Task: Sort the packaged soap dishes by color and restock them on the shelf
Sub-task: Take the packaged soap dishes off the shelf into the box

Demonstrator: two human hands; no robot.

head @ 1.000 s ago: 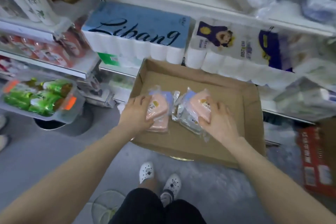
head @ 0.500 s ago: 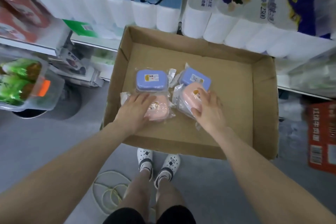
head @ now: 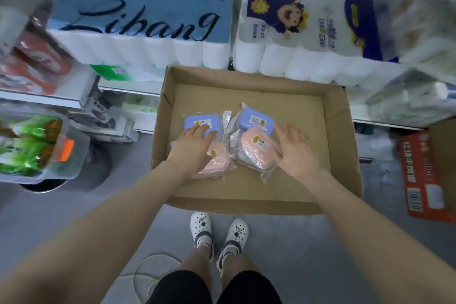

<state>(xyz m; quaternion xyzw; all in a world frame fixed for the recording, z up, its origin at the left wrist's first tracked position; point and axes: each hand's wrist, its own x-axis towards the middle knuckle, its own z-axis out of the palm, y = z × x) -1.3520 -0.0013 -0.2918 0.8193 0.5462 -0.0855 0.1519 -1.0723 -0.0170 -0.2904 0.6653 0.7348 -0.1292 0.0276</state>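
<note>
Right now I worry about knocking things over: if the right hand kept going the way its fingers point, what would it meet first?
Probably the cardboard box's far wall. The right hand points up-left past the right-hand blue soap dish; it might graze that pack first, since height is unclear.

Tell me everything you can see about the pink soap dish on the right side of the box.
The right pink soap dish is a rounded, rectangular plastic case, closed, sealed in a clear crinkled bag, with a small sticker on its lid. It lies flat but turned at an angle on the floor of the cardboard box. A blue soap dish lies just behind it, partly overlapped. The open right hand rests against its right edge.
</note>
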